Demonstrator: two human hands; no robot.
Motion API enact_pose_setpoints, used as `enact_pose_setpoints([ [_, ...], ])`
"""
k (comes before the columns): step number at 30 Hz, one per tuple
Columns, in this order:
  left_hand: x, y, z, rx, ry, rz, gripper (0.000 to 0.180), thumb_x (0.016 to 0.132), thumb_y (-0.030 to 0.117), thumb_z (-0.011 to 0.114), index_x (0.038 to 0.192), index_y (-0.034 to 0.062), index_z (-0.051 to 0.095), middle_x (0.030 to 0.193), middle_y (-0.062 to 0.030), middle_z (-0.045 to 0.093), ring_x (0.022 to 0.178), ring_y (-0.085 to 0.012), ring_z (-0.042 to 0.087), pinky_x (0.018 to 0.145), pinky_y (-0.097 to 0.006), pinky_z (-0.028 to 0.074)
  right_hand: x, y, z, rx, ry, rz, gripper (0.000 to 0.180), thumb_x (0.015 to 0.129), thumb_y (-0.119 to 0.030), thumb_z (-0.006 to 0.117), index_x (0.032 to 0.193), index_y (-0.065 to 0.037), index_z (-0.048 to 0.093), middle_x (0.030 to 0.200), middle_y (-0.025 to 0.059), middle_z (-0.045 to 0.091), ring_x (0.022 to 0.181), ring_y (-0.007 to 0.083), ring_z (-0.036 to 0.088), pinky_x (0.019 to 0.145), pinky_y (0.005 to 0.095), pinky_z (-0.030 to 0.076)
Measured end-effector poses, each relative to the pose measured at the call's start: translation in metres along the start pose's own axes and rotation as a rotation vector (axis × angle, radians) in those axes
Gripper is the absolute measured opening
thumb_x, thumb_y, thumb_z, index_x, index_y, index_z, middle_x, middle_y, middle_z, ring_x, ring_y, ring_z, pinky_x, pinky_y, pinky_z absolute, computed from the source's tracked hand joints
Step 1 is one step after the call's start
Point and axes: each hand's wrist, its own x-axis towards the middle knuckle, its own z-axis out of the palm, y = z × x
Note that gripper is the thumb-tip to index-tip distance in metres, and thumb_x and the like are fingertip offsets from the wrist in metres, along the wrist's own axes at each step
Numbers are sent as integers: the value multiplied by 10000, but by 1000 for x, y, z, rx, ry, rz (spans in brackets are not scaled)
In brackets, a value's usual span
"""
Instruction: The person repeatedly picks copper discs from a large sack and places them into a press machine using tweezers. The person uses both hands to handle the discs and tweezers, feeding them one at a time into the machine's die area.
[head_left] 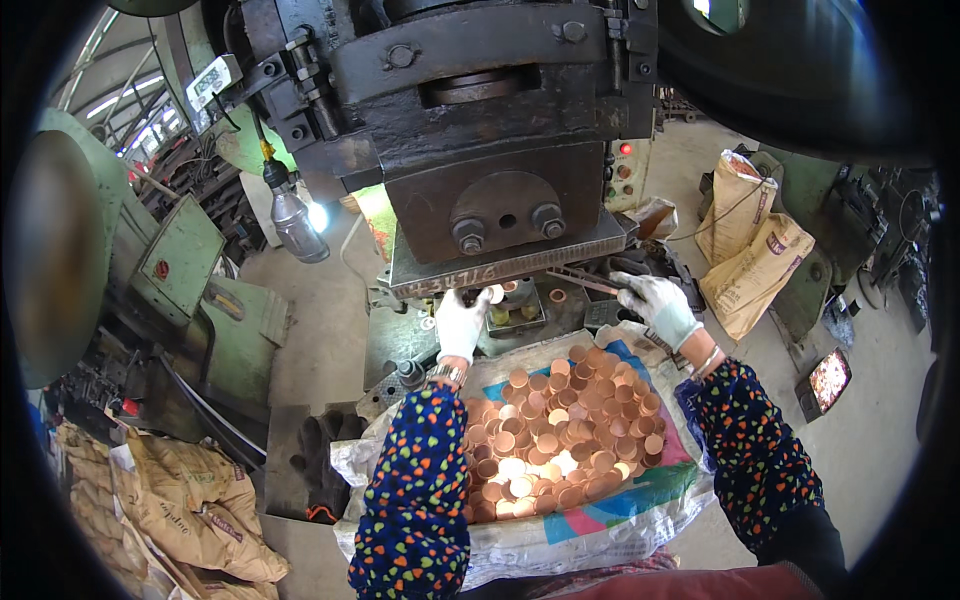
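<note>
My left hand (461,328), in a white glove, pinches a small round metal disc (496,293) at the press's lower die (520,318). In my gloved right hand (658,308) is a pair of long metal tweezers (583,280), their tips pointing left beneath the press's upper block (490,215). Another copper disc (557,295) lies just right of the die. Below and between my forearms, a large heap of copper-coloured discs (560,430) rests on a white woven sack (620,530) with coloured patches.
The heavy upper block overhangs both hands. A lit work lamp (298,222) hangs at left. Paper sacks (760,270) stand at right, and more brown sacks (200,505) lie at lower left. A control panel with a red light (626,150) is behind. Green machinery (165,250) stands at left.
</note>
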Motion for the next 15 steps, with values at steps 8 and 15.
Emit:
enact_pose_setpoints([
  [8, 14, -6, 20, -40, -67, -197, 310, 788, 198, 696, 981, -38, 640, 906, -168, 692, 811, -242, 667, 728, -318, 484, 2, -10, 3, -202, -110, -35, 329, 932, -326, 487, 1230, -196, 542, 815, 90, 631, 735, 264, 641, 606, 376, 508],
  [15, 2, -3, 16, -54, 64, -13, 276, 816, 211, 684, 878, -55, 645, 761, -164, 670, 666, -208, 638, 623, -326, 471, 23, -15, 20, -353, -22, 18, 321, 939, -300, 479, 1240, -197, 526, 776, 70, 607, 701, 228, 647, 561, 351, 508],
])
